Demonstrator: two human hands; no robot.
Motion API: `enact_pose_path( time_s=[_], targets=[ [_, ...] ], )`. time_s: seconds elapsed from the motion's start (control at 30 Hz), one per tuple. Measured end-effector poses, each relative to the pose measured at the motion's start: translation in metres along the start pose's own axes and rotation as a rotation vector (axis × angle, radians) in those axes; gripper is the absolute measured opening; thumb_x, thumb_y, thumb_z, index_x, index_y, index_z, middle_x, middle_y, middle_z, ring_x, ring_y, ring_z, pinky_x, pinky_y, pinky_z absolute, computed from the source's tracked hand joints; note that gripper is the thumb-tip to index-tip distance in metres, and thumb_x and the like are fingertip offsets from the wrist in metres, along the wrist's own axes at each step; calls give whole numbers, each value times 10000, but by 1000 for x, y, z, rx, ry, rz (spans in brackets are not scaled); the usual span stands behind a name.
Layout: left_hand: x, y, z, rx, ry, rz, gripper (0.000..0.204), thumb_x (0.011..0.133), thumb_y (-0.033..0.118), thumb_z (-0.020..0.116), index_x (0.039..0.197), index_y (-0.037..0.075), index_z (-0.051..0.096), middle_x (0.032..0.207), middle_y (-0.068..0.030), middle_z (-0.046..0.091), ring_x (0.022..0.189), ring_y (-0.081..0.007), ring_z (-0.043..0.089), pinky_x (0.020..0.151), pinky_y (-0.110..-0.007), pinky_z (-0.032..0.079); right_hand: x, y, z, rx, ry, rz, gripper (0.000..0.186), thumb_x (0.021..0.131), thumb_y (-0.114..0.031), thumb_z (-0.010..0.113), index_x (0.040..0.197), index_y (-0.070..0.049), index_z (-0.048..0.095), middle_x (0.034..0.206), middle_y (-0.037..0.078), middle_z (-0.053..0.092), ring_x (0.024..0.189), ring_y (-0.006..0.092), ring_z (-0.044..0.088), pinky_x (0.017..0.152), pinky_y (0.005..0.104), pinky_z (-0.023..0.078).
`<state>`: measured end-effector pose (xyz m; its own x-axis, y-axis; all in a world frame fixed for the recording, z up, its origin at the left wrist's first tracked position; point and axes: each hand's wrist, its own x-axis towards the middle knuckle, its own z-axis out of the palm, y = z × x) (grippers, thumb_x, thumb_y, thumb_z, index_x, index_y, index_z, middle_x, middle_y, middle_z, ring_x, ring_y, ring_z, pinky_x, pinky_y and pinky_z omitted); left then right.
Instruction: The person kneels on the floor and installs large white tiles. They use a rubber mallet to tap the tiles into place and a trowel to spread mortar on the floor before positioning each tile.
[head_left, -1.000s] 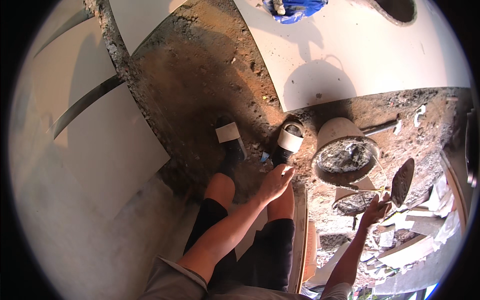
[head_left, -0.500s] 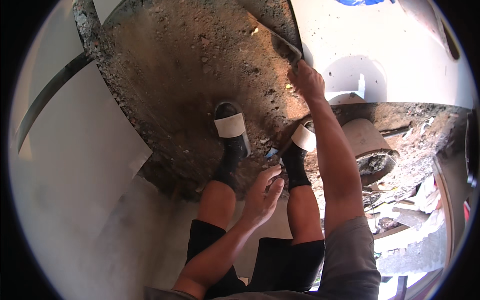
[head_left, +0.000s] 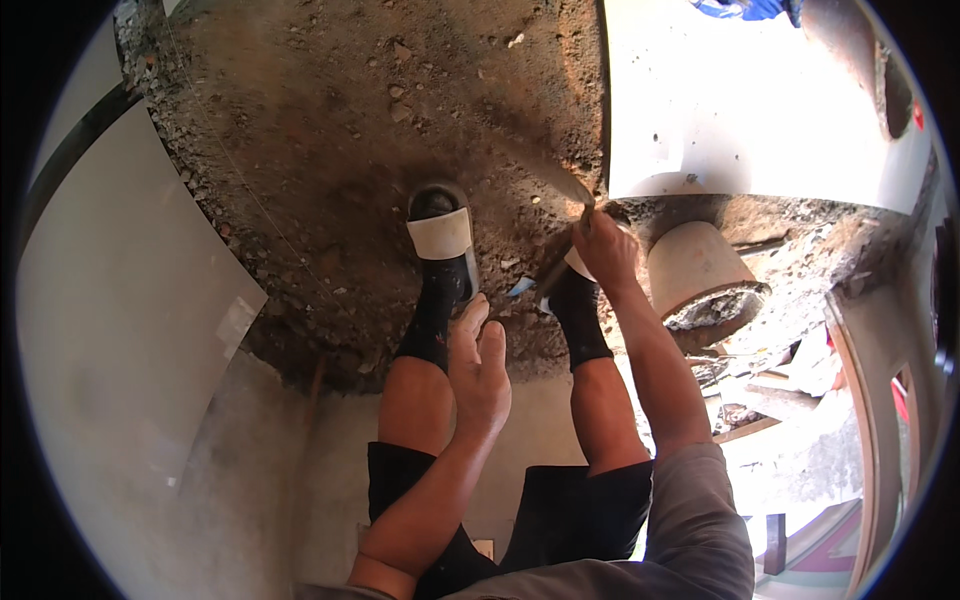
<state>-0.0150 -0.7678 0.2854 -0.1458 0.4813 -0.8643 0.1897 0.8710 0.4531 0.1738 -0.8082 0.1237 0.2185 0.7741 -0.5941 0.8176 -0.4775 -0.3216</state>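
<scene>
My right hand (head_left: 607, 250) is closed round the handle of a trowel (head_left: 570, 183), just above my right slipper. The trowel's blade, smeared by motion, points up and left over the loose brown soil (head_left: 330, 120). My left hand (head_left: 480, 375) hangs free in front of my left shin, its fingers stretched out and nothing in it. A small blue scrap (head_left: 521, 287) lies on the dirt between my feet. Whether the blade touches the soil I cannot tell.
A tilted bucket (head_left: 700, 258) with rubble at its mouth lies right of my right foot. Large pale tiles (head_left: 680, 130) border the soil at the far right, and more pale slabs (head_left: 130, 290) at the left. A thin string (head_left: 235, 170) crosses the left side of the dirt.
My right hand has drawn the trowel back toward me, from the tile's edge to above my right foot. My left hand has shifted left and turned more upright. The view has shifted slightly.
</scene>
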Motion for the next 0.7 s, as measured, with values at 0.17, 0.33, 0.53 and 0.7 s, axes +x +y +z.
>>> enact_pose_path(
  time_s=[0.17,0.33,0.53,0.7],
  targets=[
    [1,1,1,23,47,26,464,1011,297,451,1306,-61,417,1373,-231,431,1303,-300,408,1096,-397,306,-68,15,2,-107,-631,87,179,867,-241,485,891,-91,579,729,197,655,686,400,653,639,503,526],
    [1,-4,12,126,5,-24,496,1014,351,434,1313,-45,428,1368,-218,443,1293,-286,422,1086,-380,318,-171,44,-55,48,-436,371,215,821,-275,661,846,-76,585,760,143,652,727,362,642,648,441,518],
    [-1,-29,33,262,-105,-98,541,1003,420,428,1286,-37,488,1318,-196,509,1249,-263,465,1070,-353,327,-208,170,-188,168,463,555,365,884,-36,587,1245,2,549,839,33,568,678,80,486,580,252,418],
    [-4,-53,55,309,-257,-76,533,1001,424,424,1278,-22,517,1306,-167,535,1248,-250,473,1074,-348,321,-225,302,-224,225,257,905,518,800,-176,655,1259,29,530,1125,117,620,992,217,558,883,335,430]
  ],
)
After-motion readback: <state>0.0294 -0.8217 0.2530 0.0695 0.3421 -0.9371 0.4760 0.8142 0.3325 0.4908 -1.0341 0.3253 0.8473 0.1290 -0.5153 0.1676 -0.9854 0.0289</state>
